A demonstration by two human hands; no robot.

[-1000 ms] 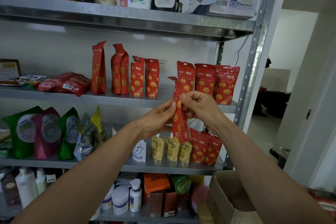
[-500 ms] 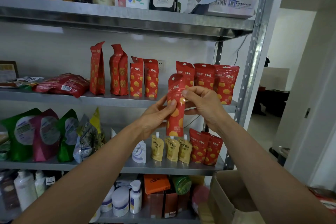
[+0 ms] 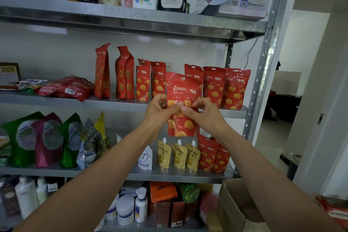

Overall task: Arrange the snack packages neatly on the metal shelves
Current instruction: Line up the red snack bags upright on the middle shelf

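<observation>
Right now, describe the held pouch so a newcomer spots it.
On the grey metal rack, find the middle shelf lined with red stand-up pouches. The red, yellow-spotted plastic pouch hangs before that row: the only one off the shelf, pinched between left hand and right hand.

The only camera rides on my head, facing forward at the metal shelves [image 3: 131, 26], close enough that I reach them. Its wide lens spans four shelf levels, top to bottom; my left hand [image 3: 160, 113] and right hand [image 3: 207, 117] pinch the red snack package [image 3: 183, 92] at mid-frame.
</observation>
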